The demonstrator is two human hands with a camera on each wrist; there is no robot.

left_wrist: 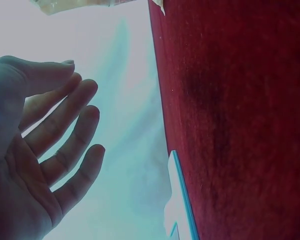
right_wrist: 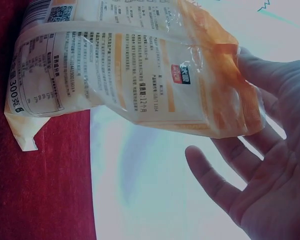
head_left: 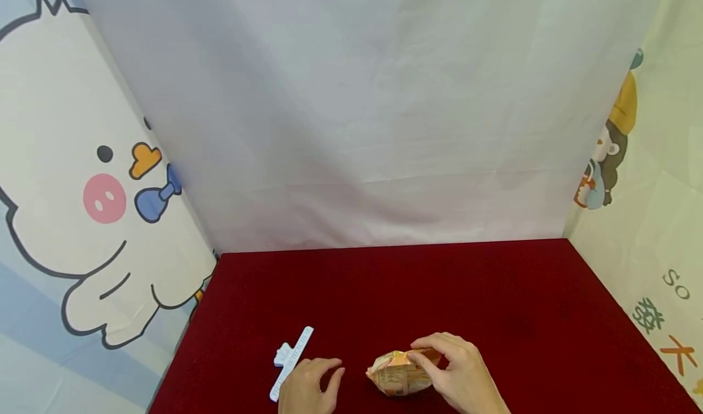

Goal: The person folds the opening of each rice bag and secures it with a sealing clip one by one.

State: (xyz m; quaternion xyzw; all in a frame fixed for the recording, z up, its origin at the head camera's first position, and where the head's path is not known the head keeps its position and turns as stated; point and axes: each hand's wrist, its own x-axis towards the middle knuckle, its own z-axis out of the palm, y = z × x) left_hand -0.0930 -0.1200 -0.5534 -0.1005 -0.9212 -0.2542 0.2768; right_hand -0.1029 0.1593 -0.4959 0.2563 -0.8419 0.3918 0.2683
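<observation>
A plastic food bag (head_left: 396,378) with orange and clear parts sits on the dark red table. My right hand (head_left: 458,371) pinches its upper right end between thumb and fingers. Printed text and a barcode cover the side of the bag (right_wrist: 95,75) in the right wrist view, where the little finger stands apart from it. A pale blue bag clip (head_left: 291,365) with a long ruler-like bar lies to the left. Just right of it hovers my left hand (head_left: 310,386), its fingers loosely bent around nothing. In the left wrist view the clip (left_wrist: 179,200) appears below that hand.
The dark red tabletop (head_left: 494,298) runs back to a white cloth (head_left: 384,127) at the rear. Cartoon-printed cloths hang at the left (head_left: 49,127) and right (head_left: 648,231) sides.
</observation>
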